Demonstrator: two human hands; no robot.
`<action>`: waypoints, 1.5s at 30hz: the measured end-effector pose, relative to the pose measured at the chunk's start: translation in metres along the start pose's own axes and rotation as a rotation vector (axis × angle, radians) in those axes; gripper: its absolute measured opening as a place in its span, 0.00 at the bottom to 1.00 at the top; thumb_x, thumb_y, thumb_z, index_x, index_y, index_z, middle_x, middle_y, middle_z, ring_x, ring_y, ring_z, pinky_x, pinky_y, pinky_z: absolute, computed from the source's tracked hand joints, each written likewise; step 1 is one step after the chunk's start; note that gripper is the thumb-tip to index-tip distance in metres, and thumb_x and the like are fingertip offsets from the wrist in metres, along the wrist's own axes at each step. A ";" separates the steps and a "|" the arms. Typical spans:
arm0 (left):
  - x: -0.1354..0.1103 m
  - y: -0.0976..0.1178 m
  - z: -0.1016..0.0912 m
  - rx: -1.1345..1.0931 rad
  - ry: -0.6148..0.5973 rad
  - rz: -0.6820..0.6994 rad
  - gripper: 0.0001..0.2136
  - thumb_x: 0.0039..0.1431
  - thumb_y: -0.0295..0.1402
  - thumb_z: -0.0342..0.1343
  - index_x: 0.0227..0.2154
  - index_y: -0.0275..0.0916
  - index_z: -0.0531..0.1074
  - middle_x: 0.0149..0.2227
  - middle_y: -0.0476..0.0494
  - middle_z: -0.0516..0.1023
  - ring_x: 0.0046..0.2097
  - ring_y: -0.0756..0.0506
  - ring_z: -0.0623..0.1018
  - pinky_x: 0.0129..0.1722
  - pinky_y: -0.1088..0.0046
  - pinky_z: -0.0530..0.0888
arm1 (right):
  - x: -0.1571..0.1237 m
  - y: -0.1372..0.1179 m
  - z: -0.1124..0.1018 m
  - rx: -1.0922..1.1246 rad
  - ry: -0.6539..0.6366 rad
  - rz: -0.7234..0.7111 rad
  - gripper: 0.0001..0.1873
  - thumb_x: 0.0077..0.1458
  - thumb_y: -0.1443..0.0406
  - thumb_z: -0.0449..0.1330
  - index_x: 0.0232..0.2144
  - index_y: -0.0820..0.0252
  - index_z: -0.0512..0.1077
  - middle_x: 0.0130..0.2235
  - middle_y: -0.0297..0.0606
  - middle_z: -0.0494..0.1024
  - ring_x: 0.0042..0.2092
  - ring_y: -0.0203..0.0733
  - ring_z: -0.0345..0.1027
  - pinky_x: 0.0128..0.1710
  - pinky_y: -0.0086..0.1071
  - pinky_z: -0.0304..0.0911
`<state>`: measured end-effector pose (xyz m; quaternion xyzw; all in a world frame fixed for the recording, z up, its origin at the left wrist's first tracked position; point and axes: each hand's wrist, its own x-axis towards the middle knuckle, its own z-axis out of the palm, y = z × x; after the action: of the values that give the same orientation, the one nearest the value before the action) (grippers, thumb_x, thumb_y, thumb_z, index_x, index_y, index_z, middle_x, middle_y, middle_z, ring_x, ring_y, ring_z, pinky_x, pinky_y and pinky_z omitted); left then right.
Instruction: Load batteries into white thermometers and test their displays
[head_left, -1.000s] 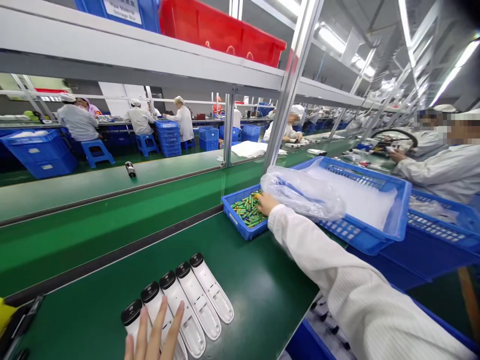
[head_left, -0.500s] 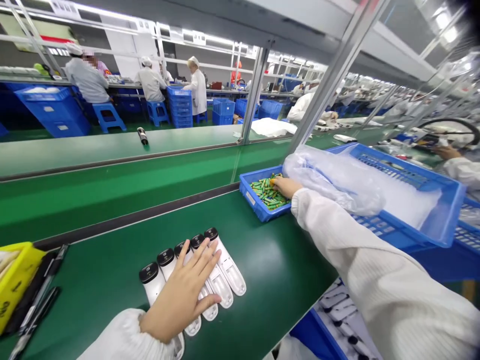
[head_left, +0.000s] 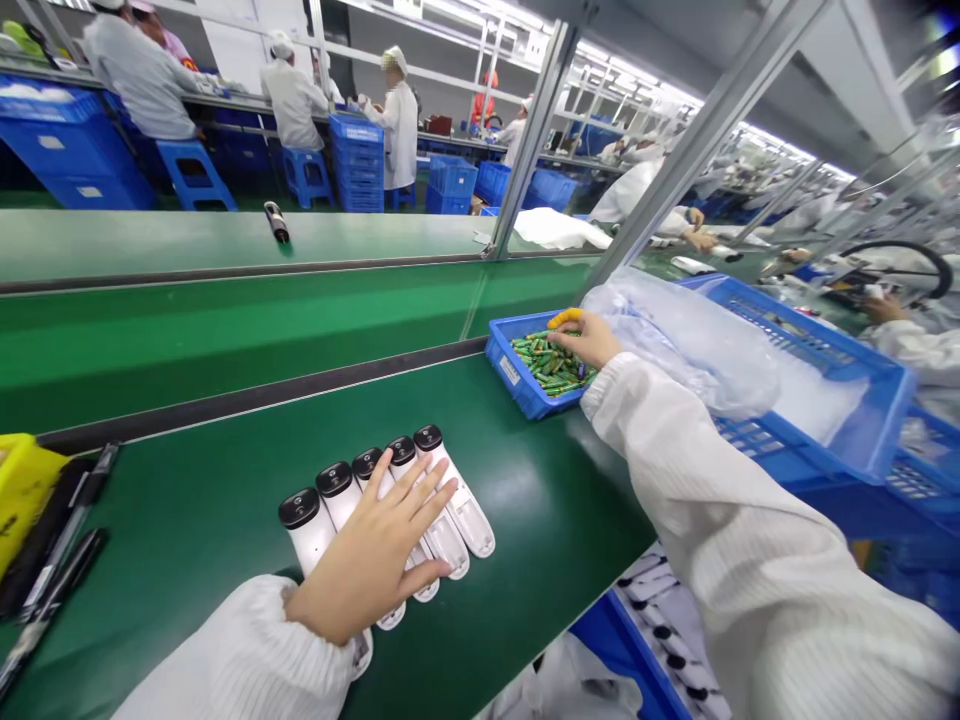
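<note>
My left hand (head_left: 379, 550) lies flat with its fingers spread across a row of several white handheld devices (head_left: 463, 500). They have glossy black heads, and the ones at the right of the row show open battery compartments; the hand covers the middle of the row. At the right, my right hand (head_left: 589, 340) is over a small blue bin (head_left: 529, 400) of green batteries (head_left: 551, 362). A yellow finger cot (head_left: 565, 318) covers one fingertip. That finger and the thumb are apart, and no battery shows between them.
A large blue crate (head_left: 862, 440) with plastic bags (head_left: 675, 340) stands right of the bin. Pens (head_left: 60, 580) and a yellow box (head_left: 26, 490) lie at the left. Behind runs a green conveyor belt (head_left: 247, 340). A dark cylindrical device (head_left: 276, 222) stands beyond it. Co-workers sit farther back.
My right hand has lifted slightly from among the batteries, and its finger and thumb now show apart. My left hand stays on the devices. The camera view has tilted and shifted.
</note>
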<state>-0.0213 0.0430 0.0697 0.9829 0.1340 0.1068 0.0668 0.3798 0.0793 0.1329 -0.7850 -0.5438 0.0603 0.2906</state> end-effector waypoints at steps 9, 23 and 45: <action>0.000 0.000 -0.002 -0.037 -0.020 -0.011 0.30 0.61 0.50 0.44 0.63 0.44 0.49 0.66 0.42 0.53 0.66 0.38 0.54 0.63 0.44 0.45 | -0.104 -0.083 0.003 0.609 -0.229 0.004 0.18 0.46 0.55 0.65 0.35 0.60 0.71 0.27 0.34 0.75 0.24 0.35 0.68 0.23 0.29 0.64; 0.003 0.000 -0.004 -0.023 -0.023 -0.014 0.31 0.60 0.49 0.49 0.62 0.42 0.52 0.65 0.40 0.56 0.65 0.38 0.55 0.63 0.46 0.47 | -0.224 -0.094 0.067 -0.073 -0.400 -0.451 0.06 0.53 0.69 0.52 0.34 0.59 0.68 0.26 0.36 0.72 0.28 0.38 0.65 0.29 0.30 0.58; 0.003 0.002 -0.003 -0.020 -0.020 -0.061 0.29 0.61 0.50 0.46 0.62 0.46 0.54 0.65 0.45 0.55 0.65 0.40 0.55 0.63 0.46 0.42 | -0.230 -0.093 0.080 -0.055 -0.209 -0.546 0.11 0.63 0.65 0.50 0.35 0.63 0.71 0.29 0.39 0.72 0.29 0.39 0.64 0.29 0.31 0.59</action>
<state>-0.0183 0.0426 0.0732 0.9787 0.1620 0.0962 0.0813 0.1781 -0.0717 0.0643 -0.6070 -0.7631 0.0455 0.2171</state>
